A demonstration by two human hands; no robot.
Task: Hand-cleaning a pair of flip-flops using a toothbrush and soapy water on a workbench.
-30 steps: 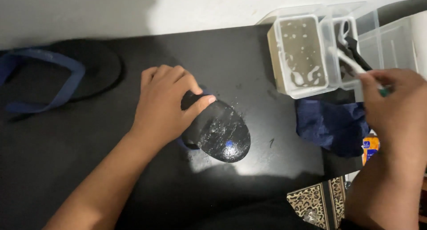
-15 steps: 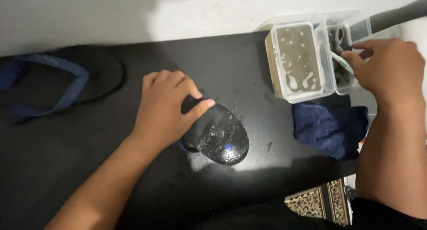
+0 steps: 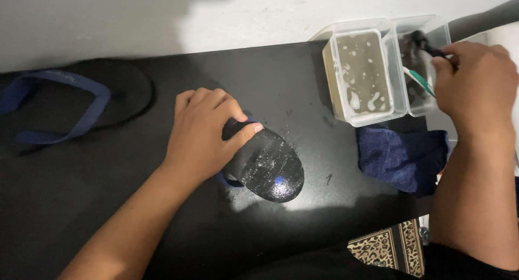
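Near the black desk's [image 3: 135, 215] centre, the left hand [image 3: 203, 134] is clamping a wet black rubber flip-flop [image 3: 265, 163]. At two o'clock, the right hand [image 3: 478, 88] is pinching a white-and-green brush [image 3: 417, 81] inside a clear plastic tub [image 3: 427, 104]; knocking its murky-water neighbour [image 3: 362, 77] could spill it.

Left hand [image 3: 203, 134]: palm down, fingers curled in a grip, forearm extending toward 7 o'clock. Right hand [image 3: 478, 88]: fingers closed, knuckles up, forearm descending toward 6 o'clock.
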